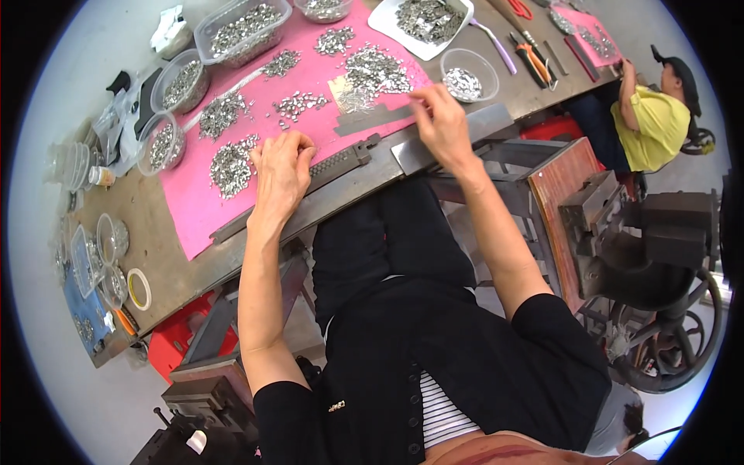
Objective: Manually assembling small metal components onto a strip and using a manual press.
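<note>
My left hand [280,170] is over the near edge of the pink sheet [186,209], between a pile of small silvery metal pieces [232,167] and a long dark metal fixture [339,164] with rows of small slots or holes. Its fingers are curled together, and what they hold is hidden. Farther right, my right hand [443,124] has its thumb and fingers pinched by the end of a flat grey metal strip [376,120]. Whatever is in that pinch is too small to make out. A round clear tub [494,77] of shiny pieces stands just beyond it.
Several heaps of metal pieces [376,70] lie on the sheet. Clear containers [200,39] and a white tray [380,22] stand along the back. Orange-handled pliers [535,62] lie at the right. A machine with a handwheel [709,333] is beside me; a person in yellow [655,128] sits beyond.
</note>
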A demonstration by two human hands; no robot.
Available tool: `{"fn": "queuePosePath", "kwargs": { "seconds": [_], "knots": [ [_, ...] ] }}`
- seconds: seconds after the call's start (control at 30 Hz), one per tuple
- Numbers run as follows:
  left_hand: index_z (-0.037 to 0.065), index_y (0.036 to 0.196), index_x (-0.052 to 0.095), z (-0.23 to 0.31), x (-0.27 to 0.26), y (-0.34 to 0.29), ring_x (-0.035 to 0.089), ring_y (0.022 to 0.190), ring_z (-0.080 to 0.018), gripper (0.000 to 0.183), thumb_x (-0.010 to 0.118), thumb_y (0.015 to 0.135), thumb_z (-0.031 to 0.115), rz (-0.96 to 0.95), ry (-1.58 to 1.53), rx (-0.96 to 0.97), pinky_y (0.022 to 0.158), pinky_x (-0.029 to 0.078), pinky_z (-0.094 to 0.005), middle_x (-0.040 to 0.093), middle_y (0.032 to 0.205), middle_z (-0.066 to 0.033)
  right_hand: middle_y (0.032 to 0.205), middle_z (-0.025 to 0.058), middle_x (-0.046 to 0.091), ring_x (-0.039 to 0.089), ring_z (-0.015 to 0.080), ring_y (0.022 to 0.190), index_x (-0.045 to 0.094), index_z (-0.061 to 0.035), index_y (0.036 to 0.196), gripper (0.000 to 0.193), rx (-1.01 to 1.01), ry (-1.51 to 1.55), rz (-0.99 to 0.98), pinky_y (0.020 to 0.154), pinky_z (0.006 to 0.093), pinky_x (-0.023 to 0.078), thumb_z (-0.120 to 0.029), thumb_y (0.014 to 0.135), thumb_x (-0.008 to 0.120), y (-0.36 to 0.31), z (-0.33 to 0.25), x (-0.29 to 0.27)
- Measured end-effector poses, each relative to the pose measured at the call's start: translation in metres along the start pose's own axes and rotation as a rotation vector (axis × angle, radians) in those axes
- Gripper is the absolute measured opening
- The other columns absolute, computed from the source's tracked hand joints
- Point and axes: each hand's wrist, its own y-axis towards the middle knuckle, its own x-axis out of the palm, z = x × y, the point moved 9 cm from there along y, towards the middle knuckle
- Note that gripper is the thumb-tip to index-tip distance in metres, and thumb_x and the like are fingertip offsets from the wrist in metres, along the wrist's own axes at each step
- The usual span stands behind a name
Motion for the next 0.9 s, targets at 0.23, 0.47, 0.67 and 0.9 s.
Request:
{"fn": "queuePosePath", "kwargs": {
  "seconds": [0.23,0.47,0.67,0.9],
  "knots": [
    [0.009,0.095,0.071,-0.003,0.002,-0.001,0.055,0.092,-0.0243,0.009,0.071,0.089,0.017,-0.027,0.063,0.014,0.086,0.035,-0.0401,0.061,0.089,-0.0047,0.097,0.0145,0.063,0.065,0.0327,0.09,0.069,-0.0011,0.106,0.019,-0.121,-0.192,-0.073,0.079,0.0393,0.052,0.0,0.088,0.064,0.002,0.011,0.0],
    [0.009,0.094,0.072,-0.01,0.0,-0.005,0.055,0.087,-0.0227,0.011,0.073,0.088,0.018,0.008,0.015,-0.05,0.085,0.036,-0.0394,0.06,0.085,-0.0038,0.092,0.0138,0.062,0.064,0.033,0.09,0.069,-0.0027,0.098,0.011,-0.036,-0.167,-0.053,0.078,0.0411,0.053,-0.002,0.088,0.064,0.01,0.017,0.007],
    [0.008,0.096,0.073,-0.017,-0.003,-0.011,0.057,0.093,-0.0266,0.011,0.073,0.087,0.015,-0.023,-0.016,-0.127,0.094,0.037,-0.0436,0.063,0.092,-0.0075,0.087,0.0123,0.061,0.063,0.0295,0.08,0.069,-0.004,0.097,0.009,-0.032,-0.065,-0.144,0.072,0.0382,0.052,-0.005,0.089,0.065,0.014,0.035,0.011],
    [0.006,0.096,0.076,-0.031,-0.011,-0.01,0.061,0.086,-0.0291,0.012,0.071,0.087,0.013,0.013,-0.245,-0.163,0.081,0.046,-0.0414,0.068,0.091,-0.0104,0.085,0.0052,0.068,0.06,0.0109,0.073,0.072,-0.0021,0.106,0.014,0.202,0.194,-0.28,0.068,0.0257,0.05,-0.009,0.093,0.068,0.024,0.07,0.003]
  ]
}}
